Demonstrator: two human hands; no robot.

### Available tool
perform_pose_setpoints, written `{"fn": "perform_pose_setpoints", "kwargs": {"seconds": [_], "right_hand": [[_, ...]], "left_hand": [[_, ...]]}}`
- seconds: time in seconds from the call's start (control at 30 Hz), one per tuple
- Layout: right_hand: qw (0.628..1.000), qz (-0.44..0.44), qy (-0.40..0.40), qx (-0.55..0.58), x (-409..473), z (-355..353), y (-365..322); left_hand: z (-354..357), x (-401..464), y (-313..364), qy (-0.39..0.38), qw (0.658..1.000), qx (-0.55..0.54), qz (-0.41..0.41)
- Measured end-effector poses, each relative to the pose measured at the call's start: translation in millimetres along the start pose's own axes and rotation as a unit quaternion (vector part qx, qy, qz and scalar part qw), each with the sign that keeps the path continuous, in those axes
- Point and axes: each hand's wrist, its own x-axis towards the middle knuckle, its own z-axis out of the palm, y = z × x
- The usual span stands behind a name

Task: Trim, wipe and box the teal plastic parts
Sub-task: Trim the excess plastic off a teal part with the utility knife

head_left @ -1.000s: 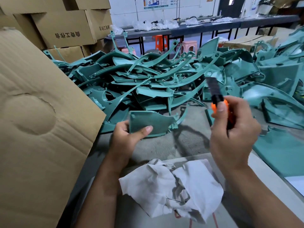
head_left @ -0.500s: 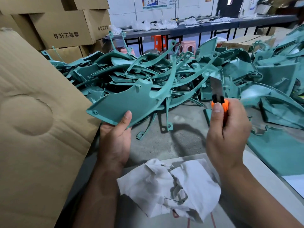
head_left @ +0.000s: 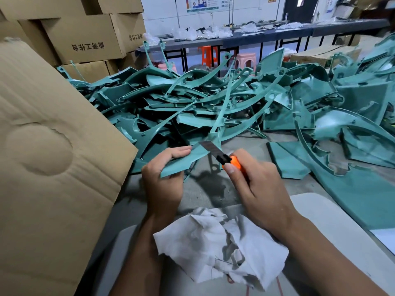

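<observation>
My left hand [head_left: 164, 178] grips a teal plastic part [head_left: 186, 160] by its wide end; a long thin arm of the part rises up and away over the pile. My right hand [head_left: 254, 184] holds an orange utility knife [head_left: 232, 162], and its extended blade [head_left: 208, 146] lies against the part's upper edge just right of my left fingertips. Behind both hands a big heap of teal parts [head_left: 192, 107] covers the table. A crumpled white rag [head_left: 220, 246] lies in front of me, below my wrists.
An open cardboard box flap [head_left: 53, 157] stands close on the left. Stacked cartons [head_left: 85, 37] rise behind it. More large teal panels [head_left: 352, 146] lie on the right. A white board [head_left: 333, 227] lies under the rag. Benches and stools stand far back.
My left hand has turned the part and brought it lower and closer. My right hand swung the knife from upright down leftward, so the blade now meets the part's edge.
</observation>
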Motion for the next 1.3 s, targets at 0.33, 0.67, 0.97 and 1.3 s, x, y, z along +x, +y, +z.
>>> {"fn": "perform_pose_setpoints", "kwargs": {"seconds": [0.33, 0.67, 0.97, 1.3], "right_hand": [[0.999, 0.025, -0.013, 0.024, 1, -9, 11], [0.999, -0.003, -0.023, 0.045, -1, -7, -12], [0.994, 0.089, 0.058, -0.031, 3, -8, 2], [0.99, 0.07, 0.1, -0.064, 3, -10, -4]], "left_hand": [[2, -3, -11, -0.063, 0.995, -0.067, -0.031], [10, -9, -6, -0.037, 0.998, -0.029, -0.036], [21, -10, 8, -0.001, 0.99, -0.073, -0.119], [25, -9, 7, -0.007, 0.996, -0.012, -0.086]]}}
